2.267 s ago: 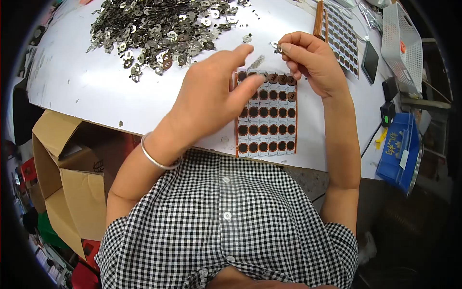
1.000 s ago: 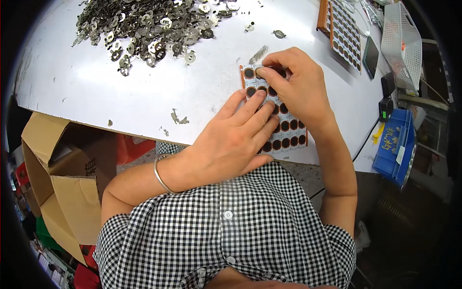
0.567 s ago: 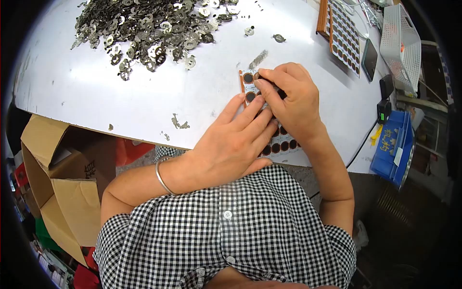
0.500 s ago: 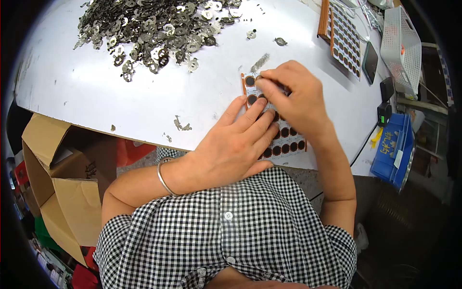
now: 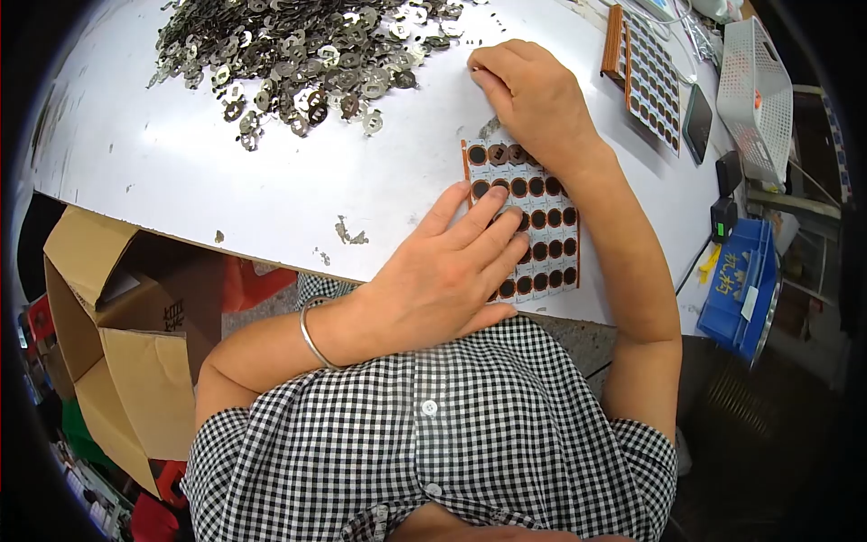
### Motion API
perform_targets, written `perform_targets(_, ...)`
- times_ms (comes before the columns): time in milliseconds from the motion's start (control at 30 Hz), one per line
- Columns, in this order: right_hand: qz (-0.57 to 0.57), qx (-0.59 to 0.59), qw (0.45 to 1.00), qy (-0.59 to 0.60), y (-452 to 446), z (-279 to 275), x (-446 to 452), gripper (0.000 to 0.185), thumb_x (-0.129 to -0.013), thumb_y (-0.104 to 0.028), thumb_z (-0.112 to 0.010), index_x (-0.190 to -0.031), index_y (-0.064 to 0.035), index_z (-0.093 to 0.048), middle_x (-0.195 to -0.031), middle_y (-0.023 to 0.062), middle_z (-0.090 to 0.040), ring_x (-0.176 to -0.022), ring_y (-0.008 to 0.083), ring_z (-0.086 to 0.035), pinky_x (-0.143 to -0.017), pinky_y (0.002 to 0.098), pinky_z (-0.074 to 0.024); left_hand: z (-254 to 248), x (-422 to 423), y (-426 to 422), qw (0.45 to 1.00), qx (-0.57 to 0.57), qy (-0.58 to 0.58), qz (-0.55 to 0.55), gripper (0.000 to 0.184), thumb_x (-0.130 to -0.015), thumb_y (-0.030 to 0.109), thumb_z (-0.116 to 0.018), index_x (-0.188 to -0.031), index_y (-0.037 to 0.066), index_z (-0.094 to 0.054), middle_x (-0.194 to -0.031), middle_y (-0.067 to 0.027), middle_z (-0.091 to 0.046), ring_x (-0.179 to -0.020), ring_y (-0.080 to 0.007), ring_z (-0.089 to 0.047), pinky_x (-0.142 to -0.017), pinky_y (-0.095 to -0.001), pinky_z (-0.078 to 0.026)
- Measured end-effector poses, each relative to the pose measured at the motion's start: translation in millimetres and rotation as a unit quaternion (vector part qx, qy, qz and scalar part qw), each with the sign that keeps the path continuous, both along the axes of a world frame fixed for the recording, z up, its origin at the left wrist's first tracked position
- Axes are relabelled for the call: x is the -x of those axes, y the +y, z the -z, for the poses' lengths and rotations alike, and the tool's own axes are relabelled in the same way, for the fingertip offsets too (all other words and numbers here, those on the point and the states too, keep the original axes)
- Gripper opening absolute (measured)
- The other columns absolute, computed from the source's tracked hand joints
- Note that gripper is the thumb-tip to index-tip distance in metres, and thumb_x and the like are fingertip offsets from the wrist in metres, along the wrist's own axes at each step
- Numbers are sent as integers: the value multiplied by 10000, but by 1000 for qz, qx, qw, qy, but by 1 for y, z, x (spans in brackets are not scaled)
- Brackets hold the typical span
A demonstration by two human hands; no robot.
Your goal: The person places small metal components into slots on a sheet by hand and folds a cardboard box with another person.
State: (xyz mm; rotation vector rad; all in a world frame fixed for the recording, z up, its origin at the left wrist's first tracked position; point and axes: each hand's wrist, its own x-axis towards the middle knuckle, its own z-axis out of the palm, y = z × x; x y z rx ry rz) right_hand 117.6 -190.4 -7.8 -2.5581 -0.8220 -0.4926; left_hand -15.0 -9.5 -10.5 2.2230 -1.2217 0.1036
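Observation:
My left hand (image 5: 461,271) lies with fingers spread over the left part of a sheet of round black pads (image 5: 539,219), which rests near the table's front edge. Metal discs (image 5: 498,154) sit on pads in the sheet's far row, while the pad in its far left corner shows bare black. Above that row, my right hand (image 5: 533,99) is closed, thumb and index fingertips together; whatever they pinch, if anything, is too small or hidden to make out. A heap of loose metal discs (image 5: 298,54) covers the back left of the table.
At the back right stand stacked sheets (image 5: 652,81), beside a phone (image 5: 697,125) and a white perforated basket (image 5: 755,99). A blue tray (image 5: 739,289) is at the right edge. An open cardboard box (image 5: 144,361) stands below the table on the left.
My right hand has moved from the sheet's far row up and away towards the back of the table, uncovering discs there. My left hand has stayed on the sheet.

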Motion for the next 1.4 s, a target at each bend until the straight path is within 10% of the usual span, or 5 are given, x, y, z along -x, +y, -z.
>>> perform_targets(500,17,-52,993,108,-14,-17,-2,185,-864,-182,-725,-1013,-78,-757,-915,86,-702,-804,260,-682,-749,364,-543,-1,1,2,1000,-11,8,0,660,-841,504,-700,-1285,23,-612,-1357,-161,-563,-1385,-366,-447,-1178,-566,-295)
perform_targets(900,-29,-23,999,-38,-12,-5,-11,123,-902,-173,-680,-930,-58,-715,-900,83,-699,-800,275,-670,-733,370,-545,1,1,0,1000,-8,0,1,639,-836,496,-706,-1254,18,-636,-1344,-164,-572,-1371,-373,-458,-1169,-569,-307)
perform_targets(1200,93,-238,838,481,-13,-45,55,204,-942,-105,-627,-1076,28,-704,-801,39,-695,-679,80,-649,-618,237,-533,3,3,0,1000,-1,-5,-2,627,-836,502,-698,-1240,24,-653,-1322,-146,-595,-1350,-337,-488,-1165,-562,-330)
perform_targets(1400,91,-204,872,435,3,-38,64,179,-911,-94,-626,-1033,4,-713,-796,60,-698,-670,106,-645,-635,265,-529,4,4,0,1000,8,-4,-3,609,-804,478,-728,-1215,31,-682,-1295,-139,-618,-1326,-330,-516,-1160,-559,-342)
